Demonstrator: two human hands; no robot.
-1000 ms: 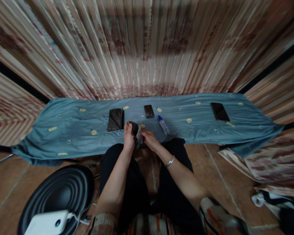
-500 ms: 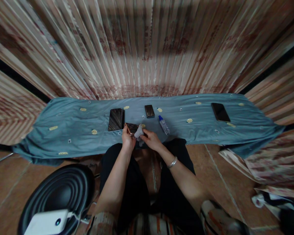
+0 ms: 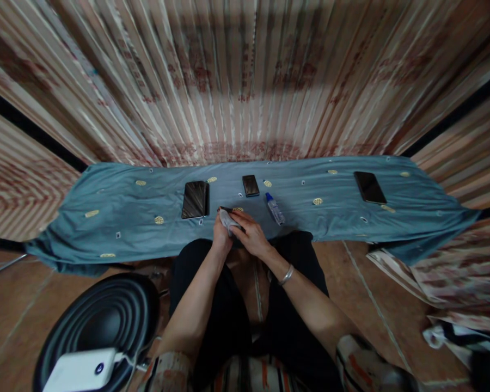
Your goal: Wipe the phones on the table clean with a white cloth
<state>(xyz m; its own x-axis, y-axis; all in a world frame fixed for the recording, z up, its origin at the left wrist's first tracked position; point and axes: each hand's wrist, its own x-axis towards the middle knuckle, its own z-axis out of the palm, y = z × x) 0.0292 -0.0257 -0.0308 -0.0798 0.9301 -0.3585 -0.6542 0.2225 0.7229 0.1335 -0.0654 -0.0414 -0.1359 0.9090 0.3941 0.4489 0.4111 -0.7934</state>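
Observation:
My left hand [image 3: 221,237] is closed around a small dark phone [image 3: 227,209], of which only the top edge shows past the fingers. My right hand [image 3: 251,234], with a silver bracelet on the wrist, presses a grey cloth [image 3: 227,220] onto that phone. Both hands sit together at the near edge of the blue-green cloth-covered table [image 3: 118,218]. A small spray bottle with a blue cap [image 3: 275,208] lies just right of my hands.
On the cloth lie a large dark phone [image 3: 195,199] left of my hands, a small dark phone [image 3: 250,185] behind them, and another phone [image 3: 369,187] far right. A striped curtain [image 3: 245,81] hangs behind. A black ribbed tub [image 3: 93,326] with a white device [image 3: 81,371] sits lower left.
The phone in my left hand has tipped flatter and lower, and my right hand has brought the grey cloth over onto it, covering most of it.

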